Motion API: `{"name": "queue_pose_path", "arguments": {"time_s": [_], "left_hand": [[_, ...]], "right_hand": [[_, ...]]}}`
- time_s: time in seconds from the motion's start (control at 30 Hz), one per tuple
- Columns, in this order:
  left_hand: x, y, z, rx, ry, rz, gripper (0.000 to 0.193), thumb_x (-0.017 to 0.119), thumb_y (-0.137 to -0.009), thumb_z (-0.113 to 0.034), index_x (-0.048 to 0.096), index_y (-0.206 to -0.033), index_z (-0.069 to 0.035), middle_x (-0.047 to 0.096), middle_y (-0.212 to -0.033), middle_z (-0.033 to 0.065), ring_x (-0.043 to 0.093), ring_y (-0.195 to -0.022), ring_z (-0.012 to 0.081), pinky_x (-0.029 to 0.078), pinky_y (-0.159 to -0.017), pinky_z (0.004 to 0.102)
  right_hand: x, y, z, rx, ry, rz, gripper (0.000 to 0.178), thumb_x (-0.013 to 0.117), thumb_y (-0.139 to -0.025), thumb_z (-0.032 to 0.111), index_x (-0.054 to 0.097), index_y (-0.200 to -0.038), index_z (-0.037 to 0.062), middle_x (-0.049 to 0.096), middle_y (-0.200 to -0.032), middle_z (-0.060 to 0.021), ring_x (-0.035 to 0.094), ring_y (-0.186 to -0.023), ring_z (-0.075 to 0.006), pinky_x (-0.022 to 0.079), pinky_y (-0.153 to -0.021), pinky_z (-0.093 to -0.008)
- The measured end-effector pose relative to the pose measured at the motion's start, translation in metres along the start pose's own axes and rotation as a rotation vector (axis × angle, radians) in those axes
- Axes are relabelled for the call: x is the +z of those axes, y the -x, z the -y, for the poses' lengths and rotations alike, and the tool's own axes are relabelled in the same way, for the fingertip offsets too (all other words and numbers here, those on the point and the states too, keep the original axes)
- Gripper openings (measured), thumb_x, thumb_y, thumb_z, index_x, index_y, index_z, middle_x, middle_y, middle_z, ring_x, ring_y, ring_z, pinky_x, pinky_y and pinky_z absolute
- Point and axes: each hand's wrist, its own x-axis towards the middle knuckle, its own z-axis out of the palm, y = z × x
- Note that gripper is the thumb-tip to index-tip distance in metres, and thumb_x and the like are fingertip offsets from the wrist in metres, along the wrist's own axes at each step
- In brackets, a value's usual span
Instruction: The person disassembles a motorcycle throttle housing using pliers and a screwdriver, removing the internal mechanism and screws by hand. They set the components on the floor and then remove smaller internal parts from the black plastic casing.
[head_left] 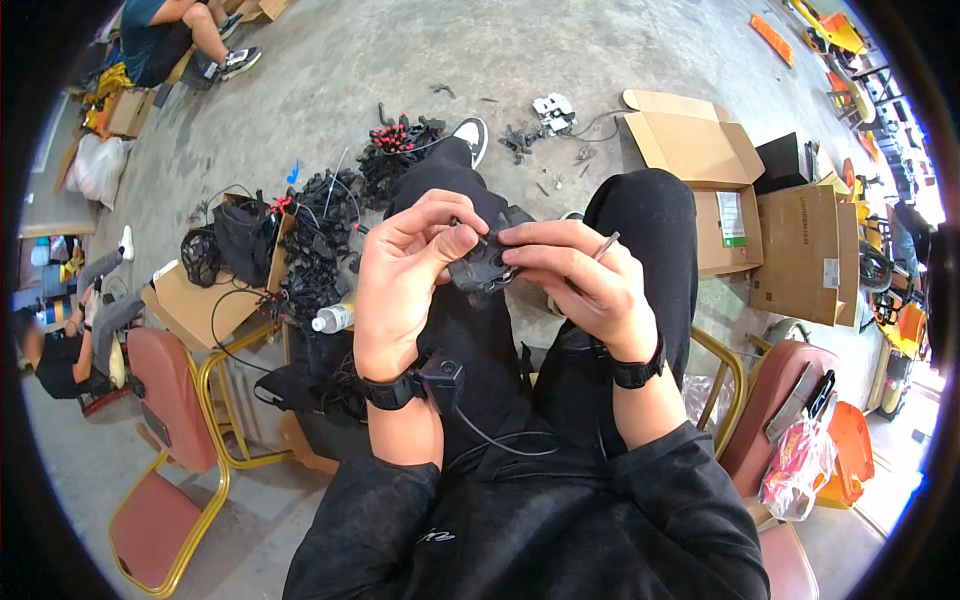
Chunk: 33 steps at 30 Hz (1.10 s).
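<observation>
Above my lap, both hands are closed on a small dark plastic part (480,270) whose exact kind I cannot make out. My left hand (410,265) pinches its left side between thumb and fingers. On the other side, my right hand (590,275) grips the edge with its fingertips. A thin grey rod (607,244) sticks up between the fingers of my right hand; its other end is hidden. Dark straps circle both wrists, and a small black box (441,377) with a cable sits on the left one.
Heaps of black parts (325,235), some red-tipped, lie on the floor to the left beside a clear bottle (333,318). Open cardboard boxes (690,150) stand at right. Chairs (165,400) flank me. Two other people sit at far left. White metal pieces (554,113) lie ahead.
</observation>
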Motion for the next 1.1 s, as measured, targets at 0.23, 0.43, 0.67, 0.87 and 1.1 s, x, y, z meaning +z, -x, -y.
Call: {"name": "queue_pose_path", "arguments": {"time_s": [0.23,0.43,0.67,0.87,1.1], "left_hand": [[-0.008,0.000,-0.005,-0.013,-0.088,0.189,0.008,0.065,-0.073,0.002,0.064,-0.081,0.002,0.059,-0.079,0.0004,0.051,-0.070,0.0063,0.040,-0.064,0.0199],[-0.012,0.000,-0.009,-0.028,-0.194,0.281,0.007,0.064,-0.072,0.004,0.064,-0.080,0.003,0.059,-0.080,0.0034,0.053,-0.073,0.0085,0.041,-0.066,0.0211],[-0.019,-0.001,-0.007,-0.051,-0.203,0.366,0.009,0.066,-0.072,0.002,0.065,-0.080,0.003,0.059,-0.079,0.0041,0.053,-0.072,0.0087,0.041,-0.063,0.0211],[-0.017,0.000,-0.007,-0.036,-0.237,0.374,0.010,0.066,-0.072,0.002,0.065,-0.083,0.002,0.058,-0.082,0.0041,0.053,-0.072,0.0080,0.041,-0.062,0.0201],[-0.023,0.004,-0.011,0.024,-0.201,0.421,0.016,0.067,-0.068,0.007,0.064,-0.083,0.002,0.059,-0.082,0.0050,0.056,-0.071,0.0082,0.044,-0.061,0.0186]], "right_hand": [[-0.002,0.001,0.005,0.073,-0.025,0.068,0.028,0.066,-0.065,-0.004,0.063,-0.091,0.0053,0.060,-0.093,-0.0085,0.062,-0.079,-0.0239,0.051,-0.063,-0.0303],[0.000,0.003,-0.003,0.032,-0.087,0.043,0.027,0.067,-0.066,-0.002,0.062,-0.092,0.0040,0.061,-0.093,-0.0093,0.062,-0.078,-0.0241,0.051,-0.063,-0.0300],[-0.002,0.004,0.002,0.196,-0.135,0.132,0.022,0.068,-0.066,0.000,0.060,-0.086,0.0036,0.063,-0.093,-0.0064,0.063,-0.077,-0.0213,0.051,-0.063,-0.0279],[0.002,0.005,-0.003,0.192,-0.162,0.128,0.019,0.068,-0.066,-0.002,0.060,-0.083,0.0028,0.063,-0.092,-0.0066,0.063,-0.076,-0.0199,0.051,-0.062,-0.0273],[0.006,0.006,-0.003,0.121,-0.229,0.123,0.018,0.066,-0.066,-0.002,0.059,-0.082,0.0028,0.063,-0.093,-0.0079,0.063,-0.074,-0.0211,0.051,-0.062,-0.0285]]}}
